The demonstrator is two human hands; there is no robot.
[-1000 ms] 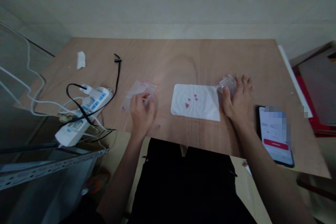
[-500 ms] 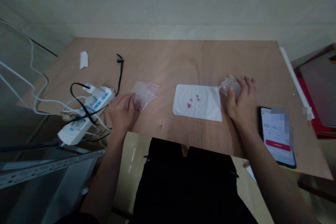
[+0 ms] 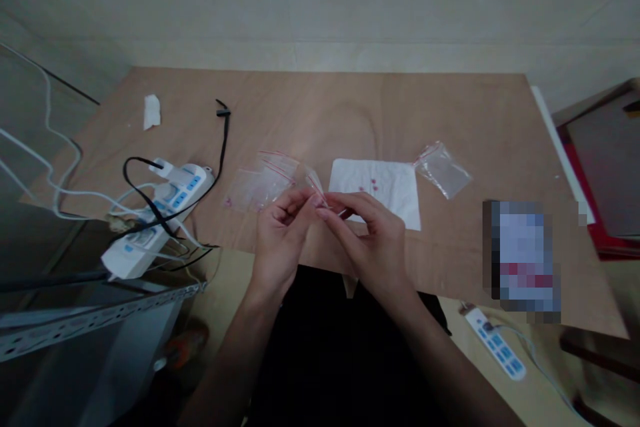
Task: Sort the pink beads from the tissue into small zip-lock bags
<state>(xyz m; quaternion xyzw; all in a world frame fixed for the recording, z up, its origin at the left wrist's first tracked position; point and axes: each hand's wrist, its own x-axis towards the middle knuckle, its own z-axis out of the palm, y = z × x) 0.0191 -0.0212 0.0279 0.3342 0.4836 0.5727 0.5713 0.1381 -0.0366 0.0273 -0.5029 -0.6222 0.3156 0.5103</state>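
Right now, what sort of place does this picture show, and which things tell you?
Probably a makeshift indoor work corner: a wooden table facing a plain wall, a power strip at its left edge, and clear plastic bags on top.

A plain pale wall [image 3: 320, 7] rises behind a wooden table [image 3: 430, 107]; the light is dim and rather flat; a yellowish floor [image 3: 235, 273] shows below (glimpsed on either side of the table's near edge); at the lower left runs a perforated metal rail [image 3: 100, 320], perhaps part of a shelf, though shadow obscures it; a dark bar [image 3: 595, 352] sits low at the right.
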